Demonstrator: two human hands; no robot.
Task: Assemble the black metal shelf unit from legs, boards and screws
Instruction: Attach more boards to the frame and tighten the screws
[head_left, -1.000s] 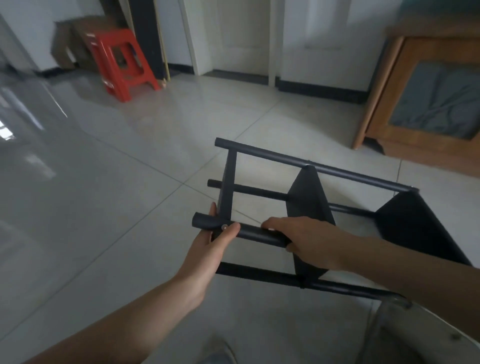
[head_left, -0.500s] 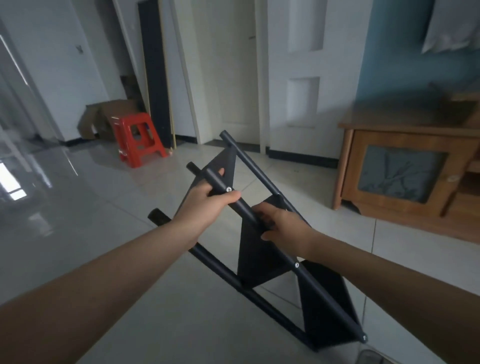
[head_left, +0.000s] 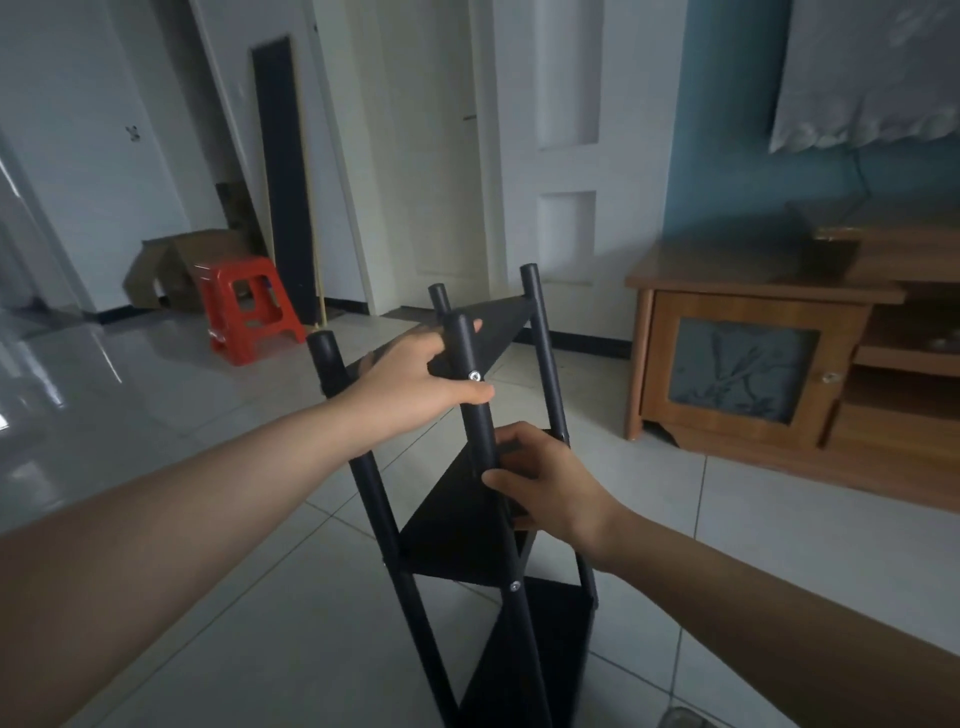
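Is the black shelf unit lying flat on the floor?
No, the black shelf unit stands nearly upright, its legs pointing up, with the left hand and right hand gripping the front leg.

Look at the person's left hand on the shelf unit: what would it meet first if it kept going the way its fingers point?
Probably the top board, which the left hand already touches; past that the far right leg, though depth is unclear.

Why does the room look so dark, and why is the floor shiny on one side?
Head view: the room is dim, so the black shelf unit shows little detail; the glossy floor tiles on the left mirror bright light from outside the frame; the wide lens bends the door frames, and both forearms look stretched near the edges.
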